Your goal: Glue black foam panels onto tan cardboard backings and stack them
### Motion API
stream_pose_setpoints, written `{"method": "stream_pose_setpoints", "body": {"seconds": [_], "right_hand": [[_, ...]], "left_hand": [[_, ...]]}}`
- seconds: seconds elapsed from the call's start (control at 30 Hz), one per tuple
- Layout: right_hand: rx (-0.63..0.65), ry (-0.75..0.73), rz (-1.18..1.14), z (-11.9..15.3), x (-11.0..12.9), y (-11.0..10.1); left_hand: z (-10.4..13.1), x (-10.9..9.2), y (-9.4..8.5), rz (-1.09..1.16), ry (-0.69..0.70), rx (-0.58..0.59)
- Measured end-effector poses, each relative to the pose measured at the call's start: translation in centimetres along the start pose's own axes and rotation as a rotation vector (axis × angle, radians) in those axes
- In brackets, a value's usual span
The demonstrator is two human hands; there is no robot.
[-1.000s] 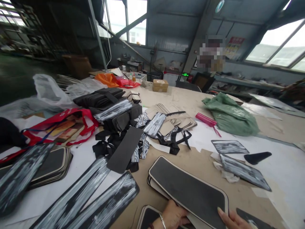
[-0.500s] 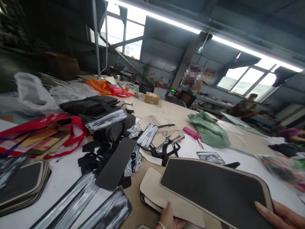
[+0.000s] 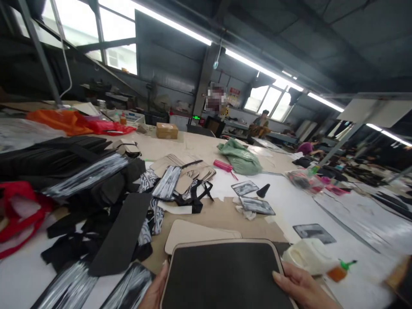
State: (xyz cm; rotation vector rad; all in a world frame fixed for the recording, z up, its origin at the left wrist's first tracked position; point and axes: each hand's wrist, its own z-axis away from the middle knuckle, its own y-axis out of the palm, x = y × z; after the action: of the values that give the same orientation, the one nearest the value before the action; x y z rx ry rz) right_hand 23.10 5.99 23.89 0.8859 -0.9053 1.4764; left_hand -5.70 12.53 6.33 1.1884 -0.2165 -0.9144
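A dark panel with a beige border (image 3: 222, 274) is held low in front of me, between both hands. My left hand (image 3: 156, 287) grips its left edge, and my right hand (image 3: 301, 283) pinches its right edge with the thumb on top. Just behind it lie beige panels (image 3: 196, 234) on brown paper. A long dark strip (image 3: 120, 236) rests to the left over black straps and patterned fabric. White-smeared dark pieces (image 3: 67, 285) lie at the lower left. To the right of the held panel are a whitish container (image 3: 310, 256) and an orange bottle with a green cap (image 3: 341, 271).
A red bag (image 3: 24, 214) and stacked black pieces (image 3: 48, 156) stand at the left. Farther back are a cardboard box (image 3: 166, 131), a green plastic bag (image 3: 240, 156) and a pink pouch (image 3: 222, 165). Other people sit in the background.
The view has swung right. The dark panel has turned squarer to me and lower; my left hand has gone from the beige panels to its left edge. The container and orange bottle have come into view.
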Motion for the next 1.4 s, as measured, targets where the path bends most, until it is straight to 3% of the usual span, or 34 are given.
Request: {"method": "stream_pose_setpoints", "body": {"seconds": [0.1,0.23,0.4,0.53,0.83,1.0,1.17,1.4], "right_hand": [[0.035,0.038,0.024,-0.6,-3.9,-1.1],[0.073,0.086,0.031,-1.3,-10.0,-2.5],[0.053,0.049,0.092,-1.6,-16.4,-3.7],[-0.025,0.017,0.22,-1.9,-19.2,-4.6],[-0.224,-0.022,0.465,-2.5,-21.2,-4.6],[-0.193,-0.037,0.469,-2.6,-21.9,-3.5],[-0.246,-0.038,0.602,-2.8,-22.6,-3.4],[-0.273,-0.048,0.606,-2.5,-22.5,-3.2]], "left_hand": [[3.0,0.4,0.2,-0.1,0.048,-0.251],[5.3,2.9,0.3,-0.161,0.072,-0.415],[6.1,6.8,0.4,-0.214,0.076,-0.611],[5.8,8.7,0.5,-0.245,0.137,-0.719],[5.5,10.3,1.6,-0.283,0.198,-0.804],[5.7,10.5,1.8,-0.293,0.2,-0.818],[5.8,10.5,1.6,-0.261,0.211,-0.81],[5.9,10.4,0.8,-0.256,0.219,-0.806]]}}
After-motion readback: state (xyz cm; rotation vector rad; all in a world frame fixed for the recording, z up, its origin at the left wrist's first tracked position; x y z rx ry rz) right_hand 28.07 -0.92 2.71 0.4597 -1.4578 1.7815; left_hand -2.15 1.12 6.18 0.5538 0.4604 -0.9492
